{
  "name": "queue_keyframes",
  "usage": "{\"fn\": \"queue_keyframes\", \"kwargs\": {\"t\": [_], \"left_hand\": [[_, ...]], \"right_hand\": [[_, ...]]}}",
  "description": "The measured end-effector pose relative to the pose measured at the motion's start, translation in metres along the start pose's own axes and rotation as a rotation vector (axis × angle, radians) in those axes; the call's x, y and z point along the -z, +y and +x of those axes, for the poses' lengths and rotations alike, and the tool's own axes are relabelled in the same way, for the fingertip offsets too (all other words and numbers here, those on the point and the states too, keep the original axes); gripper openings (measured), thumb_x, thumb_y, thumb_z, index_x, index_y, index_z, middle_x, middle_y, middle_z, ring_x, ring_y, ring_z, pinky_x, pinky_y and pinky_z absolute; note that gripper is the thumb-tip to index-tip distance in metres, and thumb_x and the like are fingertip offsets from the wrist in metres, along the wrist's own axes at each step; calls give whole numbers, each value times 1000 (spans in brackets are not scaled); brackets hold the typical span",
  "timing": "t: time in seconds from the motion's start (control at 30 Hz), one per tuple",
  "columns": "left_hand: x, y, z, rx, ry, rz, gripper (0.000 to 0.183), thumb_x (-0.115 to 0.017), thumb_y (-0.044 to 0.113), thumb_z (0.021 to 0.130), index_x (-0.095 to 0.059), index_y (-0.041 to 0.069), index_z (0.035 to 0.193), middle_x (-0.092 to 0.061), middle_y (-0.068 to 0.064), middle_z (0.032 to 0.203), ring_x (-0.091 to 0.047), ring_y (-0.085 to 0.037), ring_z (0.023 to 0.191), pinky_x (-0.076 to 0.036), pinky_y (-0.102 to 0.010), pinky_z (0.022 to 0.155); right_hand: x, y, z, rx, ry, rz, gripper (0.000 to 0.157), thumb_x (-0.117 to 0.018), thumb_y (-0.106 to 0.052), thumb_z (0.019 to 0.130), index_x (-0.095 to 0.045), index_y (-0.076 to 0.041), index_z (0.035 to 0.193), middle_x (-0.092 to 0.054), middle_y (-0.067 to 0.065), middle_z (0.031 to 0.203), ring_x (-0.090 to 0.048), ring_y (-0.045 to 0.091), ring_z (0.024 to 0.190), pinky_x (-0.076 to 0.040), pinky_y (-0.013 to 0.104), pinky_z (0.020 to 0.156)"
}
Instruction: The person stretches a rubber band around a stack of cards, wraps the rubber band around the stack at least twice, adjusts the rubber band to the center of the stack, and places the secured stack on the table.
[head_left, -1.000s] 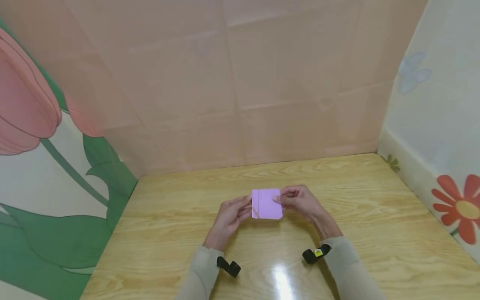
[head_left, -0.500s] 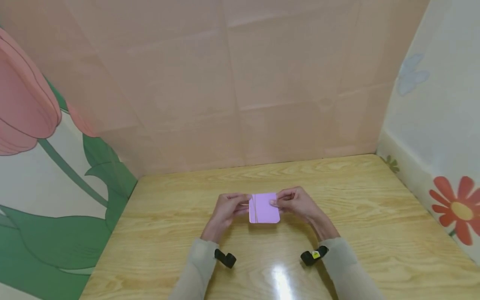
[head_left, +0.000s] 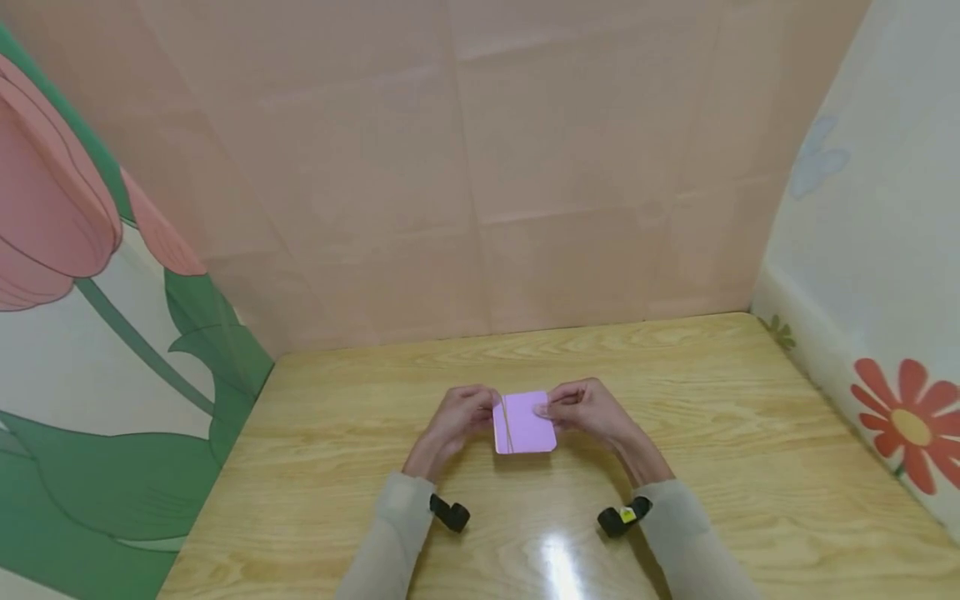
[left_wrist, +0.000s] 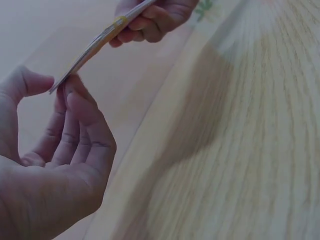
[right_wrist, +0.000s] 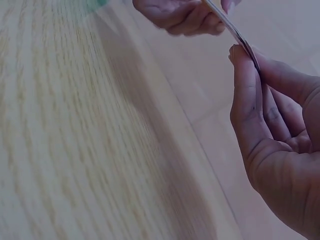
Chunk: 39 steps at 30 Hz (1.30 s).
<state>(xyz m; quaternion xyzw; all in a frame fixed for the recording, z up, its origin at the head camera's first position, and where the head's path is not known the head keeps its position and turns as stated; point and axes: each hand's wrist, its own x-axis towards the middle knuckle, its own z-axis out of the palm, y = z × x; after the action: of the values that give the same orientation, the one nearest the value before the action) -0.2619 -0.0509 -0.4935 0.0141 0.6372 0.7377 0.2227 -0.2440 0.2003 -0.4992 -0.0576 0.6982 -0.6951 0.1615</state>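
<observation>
A thin purple pad (head_left: 527, 429) is held up above the wood-grain worktop (head_left: 330, 500), between a person's two hands. The left hand (head_left: 456, 417) has its fingers clamped on the pad's left edge; the right hand (head_left: 594, 410) pinches the right edge, its thumb lying over part of the face turned to the head camera. A tan band (head_left: 507, 427) crosses that face close to the left fingertips. The fingers cover bits of both side edges, and the pad's other face is hidden in the head view. Nearer the person, a black device (head_left: 452, 514) sits at the cuff of the left sleeve (head_left: 390, 533) and a label-bearing black unit (head_left: 622, 517) at that of the right sleeve (head_left: 692, 537), both jutting inward; a patch of glare (head_left: 561, 567) shines on the worktop between the forearms. Behind the far edge rises a creased pinkish sheet (head_left: 375, 208). On the left, a painted pink tulip (head_left: 52, 183) and green leaves (head_left: 82, 483) border the worktop; on the right, a pale wall (head_left: 885, 250) bears a red flower (head_left: 911, 427) and a faint butterfly (head_left: 817, 158), well apart from the hands.
</observation>
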Motion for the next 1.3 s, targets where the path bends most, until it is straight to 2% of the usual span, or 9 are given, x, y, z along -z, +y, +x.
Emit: {"fn": "queue_keyframes", "kwargs": {"t": [0.13,0.27,0.37,0.53,0.7,1.0,1.13,1.3], "left_hand": [[-2,-2,2,17,-17,-25,7,-59,8,86,-66,7,84,-66,-1,88,-61,-11,78,-54,-25,70],[0,-3,2,21,18,-31,9,-65,9,88,-68,4,94,-69,-1,86,-64,-11,76,-56,-26,70],[2,-3,1,11,24,-28,19,-70,12,89,-69,1,103,-71,0,84,-66,-12,75,-58,-28,71],[4,-4,0,1,36,21,27,-72,16,90,-70,-1,111,-73,-2,92,-69,-13,78,-60,-29,75],[6,-6,1,-6,43,69,29,-74,20,89,-71,0,111,-73,-3,96,-69,-11,76,-59,-27,73],[8,-3,1,-36,70,132,29,-76,22,87,-73,2,108,-74,-2,90,-68,-8,73,-61,-30,74],[11,0,2,-26,50,150,30,-77,23,86,-73,3,108,-75,-4,93,-70,-10,75,-62,-35,80],[18,5,4,-3,-12,197,31,-78,23,85,-74,2,107,-76,-7,96,-72,-14,78,-61,-40,84]], "right_hand": [[-2,-1,1,-18,14,-23,28,-82,-16,80,-72,3,99,-77,6,85,-73,18,75,-62,32,66],[-4,-2,2,-51,40,-24,31,-81,-17,81,-72,3,103,-77,8,89,-73,18,77,-63,35,71],[-5,-2,3,-69,53,-25,32,-81,-17,81,-71,3,104,-77,8,90,-72,18,77,-63,36,72],[-4,1,3,-82,51,-40,35,-81,-19,81,-71,3,105,-77,8,91,-72,18,77,-62,36,72],[-3,3,3,-93,56,-46,37,-81,-21,81,-71,3,107,-77,9,94,-73,20,79,-62,36,74],[-2,3,1,-86,37,16,37,-79,-17,83,-69,5,111,-77,11,97,-74,22,83,-62,40,78],[-2,3,1,-67,11,16,33,-77,-15,84,-70,7,108,-77,14,96,-75,26,82,-61,45,78],[-2,3,0,-61,-20,-9,29,-77,-14,84,-71,6,104,-77,16,95,-75,29,82,-61,48,78]]}}
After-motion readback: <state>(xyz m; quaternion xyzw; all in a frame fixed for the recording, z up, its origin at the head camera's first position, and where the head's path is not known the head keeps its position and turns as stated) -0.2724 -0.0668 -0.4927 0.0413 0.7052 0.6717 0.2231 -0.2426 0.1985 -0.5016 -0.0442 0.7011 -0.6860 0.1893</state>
